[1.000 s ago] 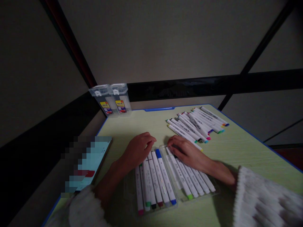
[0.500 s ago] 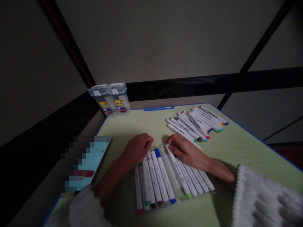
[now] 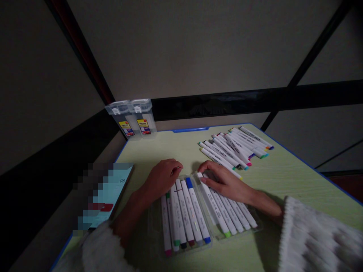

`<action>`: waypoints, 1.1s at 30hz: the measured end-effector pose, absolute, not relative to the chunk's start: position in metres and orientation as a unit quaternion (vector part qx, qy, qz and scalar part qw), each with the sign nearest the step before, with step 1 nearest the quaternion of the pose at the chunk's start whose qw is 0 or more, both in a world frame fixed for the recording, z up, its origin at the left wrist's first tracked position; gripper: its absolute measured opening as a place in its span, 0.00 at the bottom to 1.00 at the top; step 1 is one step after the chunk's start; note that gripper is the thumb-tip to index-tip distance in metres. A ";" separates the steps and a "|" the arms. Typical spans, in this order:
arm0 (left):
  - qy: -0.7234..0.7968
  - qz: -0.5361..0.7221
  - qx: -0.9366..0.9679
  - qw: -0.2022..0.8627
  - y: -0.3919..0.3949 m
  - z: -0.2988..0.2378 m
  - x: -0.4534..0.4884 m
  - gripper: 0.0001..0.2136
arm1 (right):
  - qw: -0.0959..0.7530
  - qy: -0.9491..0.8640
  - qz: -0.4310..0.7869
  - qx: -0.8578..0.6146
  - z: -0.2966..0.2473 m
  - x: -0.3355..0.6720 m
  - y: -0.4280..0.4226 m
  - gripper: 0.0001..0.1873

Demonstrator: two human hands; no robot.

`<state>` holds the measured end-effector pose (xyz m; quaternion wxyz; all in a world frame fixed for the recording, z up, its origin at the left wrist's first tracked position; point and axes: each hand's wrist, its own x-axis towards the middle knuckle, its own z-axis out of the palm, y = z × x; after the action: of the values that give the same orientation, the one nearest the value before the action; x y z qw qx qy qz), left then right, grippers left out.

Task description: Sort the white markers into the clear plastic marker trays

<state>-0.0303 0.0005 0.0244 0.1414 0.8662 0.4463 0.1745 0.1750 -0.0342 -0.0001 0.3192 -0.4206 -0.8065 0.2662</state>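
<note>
Two clear plastic trays lie side by side on a pale green table (image 3: 176,147). The left tray (image 3: 154,241) holds several white markers with coloured caps. My left hand (image 3: 161,177) rests with curled fingers on the far ends of those markers. The right tray (image 3: 252,230) holds several more white markers. My right hand (image 3: 224,181) lies flat over their far ends, fingers stretched and close together, with no marker lifted. Both wrists come out of fluffy white sleeves.
A loose pile of markers (image 3: 235,147) lies at the back right of the table. Two clear upright cases (image 3: 132,119) with yellow labels stand at the back left corner. A blurred light-blue booklet (image 3: 104,196) lies at the left edge. Dark metal bars run behind the table.
Both hands have shifted slightly towards me along the marker ends. The right hand's fingers have slid a little left over the right tray. Nothing was lifted.
</note>
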 end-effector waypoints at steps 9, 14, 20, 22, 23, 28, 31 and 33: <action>0.433 0.115 0.857 0.255 0.006 0.033 -0.049 0.12 | 0.316 -0.811 0.294 -0.394 0.001 0.176 -0.033 0.10; 0.375 0.102 0.877 0.283 0.006 0.037 -0.056 0.19 | 0.303 -0.823 0.291 -0.383 0.005 0.176 -0.034 0.18; 0.338 0.054 0.889 0.304 0.003 0.042 -0.057 0.19 | 0.287 -0.835 0.276 -0.381 0.007 0.175 -0.036 0.21; 0.331 0.043 0.890 0.312 0.003 0.043 -0.057 0.19 | 0.284 -0.837 0.273 -0.380 0.007 0.175 -0.036 0.20; 0.324 0.038 0.891 0.314 0.002 0.044 -0.057 0.18 | 0.282 -0.838 0.270 -0.380 0.007 0.175 -0.036 0.20; 0.282 0.026 0.896 0.341 0.002 0.051 -0.059 0.15 | 0.274 -0.849 0.243 -0.382 0.005 0.175 -0.036 0.18; 0.258 0.015 0.898 0.355 0.003 0.056 -0.061 0.13 | 0.270 -0.852 0.228 -0.385 0.003 0.175 -0.036 0.18; 0.241 0.001 0.901 0.361 0.003 0.056 -0.062 0.14 | 0.275 -0.852 0.225 -0.383 0.002 0.175 -0.036 0.19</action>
<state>-0.0620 0.0028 0.0557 0.3609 0.9009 0.2412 0.0012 0.1746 -0.0364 0.0024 0.2754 -0.3831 -0.8525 0.2252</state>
